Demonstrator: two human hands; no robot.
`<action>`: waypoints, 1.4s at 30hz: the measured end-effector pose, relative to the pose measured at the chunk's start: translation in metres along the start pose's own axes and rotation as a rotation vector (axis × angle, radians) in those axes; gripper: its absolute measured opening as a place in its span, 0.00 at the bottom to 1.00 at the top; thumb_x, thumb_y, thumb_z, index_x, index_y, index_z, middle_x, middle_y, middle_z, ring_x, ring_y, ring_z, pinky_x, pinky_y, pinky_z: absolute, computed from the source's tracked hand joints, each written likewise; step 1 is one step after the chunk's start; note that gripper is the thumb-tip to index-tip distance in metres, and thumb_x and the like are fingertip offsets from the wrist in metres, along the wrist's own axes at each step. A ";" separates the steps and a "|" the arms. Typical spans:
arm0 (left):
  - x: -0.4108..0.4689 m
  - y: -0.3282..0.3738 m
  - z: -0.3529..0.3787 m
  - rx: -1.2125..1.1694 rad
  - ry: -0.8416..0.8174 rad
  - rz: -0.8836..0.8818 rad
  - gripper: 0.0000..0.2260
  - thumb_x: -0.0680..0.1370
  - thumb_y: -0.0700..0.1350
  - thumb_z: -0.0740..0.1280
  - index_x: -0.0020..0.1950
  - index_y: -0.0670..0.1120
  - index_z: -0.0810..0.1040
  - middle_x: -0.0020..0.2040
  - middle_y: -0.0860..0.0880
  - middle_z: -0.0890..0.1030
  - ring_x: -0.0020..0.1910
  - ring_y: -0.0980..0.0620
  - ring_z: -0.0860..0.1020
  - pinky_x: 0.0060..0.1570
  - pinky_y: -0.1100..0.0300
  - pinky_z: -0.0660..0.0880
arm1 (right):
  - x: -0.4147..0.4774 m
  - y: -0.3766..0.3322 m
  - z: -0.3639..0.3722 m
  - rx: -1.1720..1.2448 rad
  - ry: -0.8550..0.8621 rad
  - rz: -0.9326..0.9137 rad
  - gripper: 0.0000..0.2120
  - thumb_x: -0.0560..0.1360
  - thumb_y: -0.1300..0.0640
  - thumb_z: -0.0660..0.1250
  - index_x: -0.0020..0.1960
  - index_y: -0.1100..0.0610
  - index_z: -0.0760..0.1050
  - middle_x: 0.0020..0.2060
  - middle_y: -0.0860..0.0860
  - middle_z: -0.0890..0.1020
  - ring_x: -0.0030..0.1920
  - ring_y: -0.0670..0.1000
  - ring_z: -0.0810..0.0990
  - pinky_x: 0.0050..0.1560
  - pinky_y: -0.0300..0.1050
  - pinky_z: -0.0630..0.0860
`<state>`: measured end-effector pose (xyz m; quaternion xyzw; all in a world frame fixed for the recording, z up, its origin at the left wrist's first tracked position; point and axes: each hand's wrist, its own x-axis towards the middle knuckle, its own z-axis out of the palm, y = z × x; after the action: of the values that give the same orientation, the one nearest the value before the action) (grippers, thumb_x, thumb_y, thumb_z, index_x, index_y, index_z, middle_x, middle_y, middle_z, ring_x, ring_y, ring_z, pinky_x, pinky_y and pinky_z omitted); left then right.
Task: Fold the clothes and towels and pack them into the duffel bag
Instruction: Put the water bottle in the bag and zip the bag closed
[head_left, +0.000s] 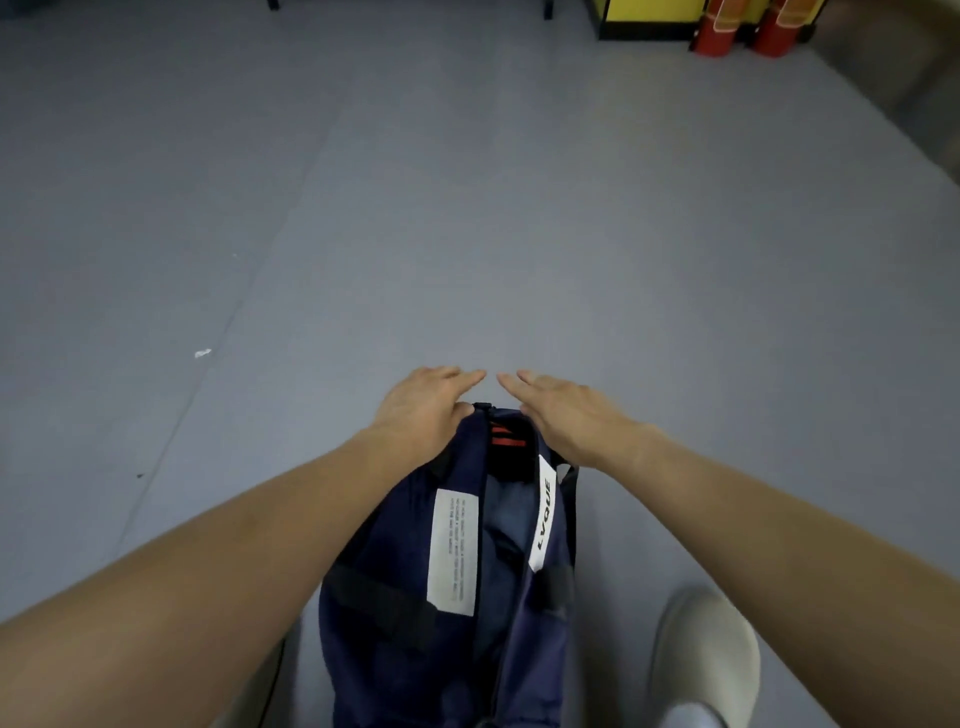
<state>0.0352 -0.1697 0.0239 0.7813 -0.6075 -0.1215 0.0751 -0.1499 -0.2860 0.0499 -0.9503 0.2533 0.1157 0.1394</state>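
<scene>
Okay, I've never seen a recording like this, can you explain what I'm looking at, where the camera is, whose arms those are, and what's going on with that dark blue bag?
There is no machine here. This is one picture from a wide-angle camera worn on a person's head, looking forward and down, so the two bare arms are the wearer's own. On the grey floor lies a navy blue fabric duffel bag with white labels. Its top is open, and some bluish cloth shows inside. The left hand and right hand rest with straight fingers on the bag's far end; neither seems to grip anything. A pale shoe shows at lower right. Far off stand red fire extinguishers beside a yellow cabinet.
</scene>
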 end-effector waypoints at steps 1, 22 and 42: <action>0.010 -0.004 0.016 0.061 -0.007 0.041 0.24 0.85 0.51 0.59 0.80 0.55 0.60 0.78 0.47 0.66 0.76 0.44 0.64 0.74 0.49 0.62 | 0.011 0.010 0.012 -0.019 0.010 -0.014 0.25 0.86 0.53 0.49 0.82 0.47 0.47 0.80 0.52 0.55 0.79 0.56 0.58 0.73 0.54 0.64; 0.037 -0.053 0.086 -0.162 -0.052 0.047 0.25 0.81 0.43 0.65 0.78 0.57 0.66 0.69 0.54 0.78 0.63 0.46 0.77 0.60 0.46 0.73 | 0.082 0.007 0.103 0.318 0.050 0.213 0.25 0.84 0.48 0.54 0.80 0.47 0.57 0.72 0.51 0.72 0.68 0.61 0.70 0.69 0.57 0.68; 0.027 -0.063 0.084 0.160 0.024 0.147 0.31 0.80 0.37 0.58 0.81 0.56 0.55 0.75 0.58 0.68 0.59 0.48 0.73 0.59 0.55 0.68 | 0.065 -0.013 0.098 0.031 0.466 0.041 0.04 0.77 0.57 0.67 0.45 0.54 0.80 0.43 0.49 0.80 0.40 0.56 0.76 0.39 0.48 0.73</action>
<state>0.0764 -0.1776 -0.0759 0.7394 -0.6702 -0.0574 0.0285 -0.1030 -0.2726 -0.0574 -0.9437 0.2996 -0.1081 0.0892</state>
